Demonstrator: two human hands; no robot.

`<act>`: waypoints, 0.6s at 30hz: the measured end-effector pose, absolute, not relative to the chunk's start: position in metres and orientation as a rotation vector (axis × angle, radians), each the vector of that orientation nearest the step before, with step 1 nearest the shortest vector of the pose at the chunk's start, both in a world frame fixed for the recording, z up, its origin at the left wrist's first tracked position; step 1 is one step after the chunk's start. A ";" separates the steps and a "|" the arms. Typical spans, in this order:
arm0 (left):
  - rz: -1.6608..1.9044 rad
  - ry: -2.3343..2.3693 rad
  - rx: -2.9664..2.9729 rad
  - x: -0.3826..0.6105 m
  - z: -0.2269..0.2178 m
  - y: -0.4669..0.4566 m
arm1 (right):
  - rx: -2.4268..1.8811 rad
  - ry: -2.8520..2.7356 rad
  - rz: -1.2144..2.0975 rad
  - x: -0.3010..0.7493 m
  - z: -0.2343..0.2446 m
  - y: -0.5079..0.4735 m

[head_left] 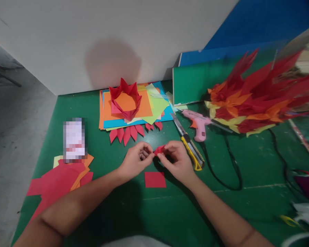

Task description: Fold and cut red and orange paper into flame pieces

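Observation:
Between the fingertips of both hands is a small folded piece of red paper (159,150). My left hand (138,157) pinches its left end, and my right hand (177,159) grips the right side with thumb and fingers. Just below them a flat red paper rectangle (155,179) lies on the green table. Beyond my hands, a row of pointed red folded paper pieces (130,133) pokes out along the front of a paper stack. A ring of folded red paper (137,104) with upright points sits on that stack.
Right of my hands lie a yellow utility knife (189,147) and a pink glue gun (199,125) with a black cord (237,171). A red, orange and yellow paper flame piece (257,99) stands at the right. Red paper sheets (61,178) and a blurred-out card (74,139) lie left.

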State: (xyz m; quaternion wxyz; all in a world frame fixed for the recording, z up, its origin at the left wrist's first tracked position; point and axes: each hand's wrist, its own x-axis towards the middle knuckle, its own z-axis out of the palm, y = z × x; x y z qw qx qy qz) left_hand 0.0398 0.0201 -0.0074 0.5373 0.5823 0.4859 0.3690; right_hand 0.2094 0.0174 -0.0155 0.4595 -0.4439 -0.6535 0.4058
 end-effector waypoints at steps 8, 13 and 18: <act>0.948 1.230 1.685 0.035 -0.010 0.020 | -1.116 -1.935 0.698 0.211 -0.003 0.023; 0.843 1.218 1.754 0.032 -0.005 0.023 | -1.138 -1.960 0.674 0.213 -0.005 0.025; 0.640 1.187 1.834 0.026 0.006 0.026 | -1.080 -2.089 0.612 0.215 -0.006 0.027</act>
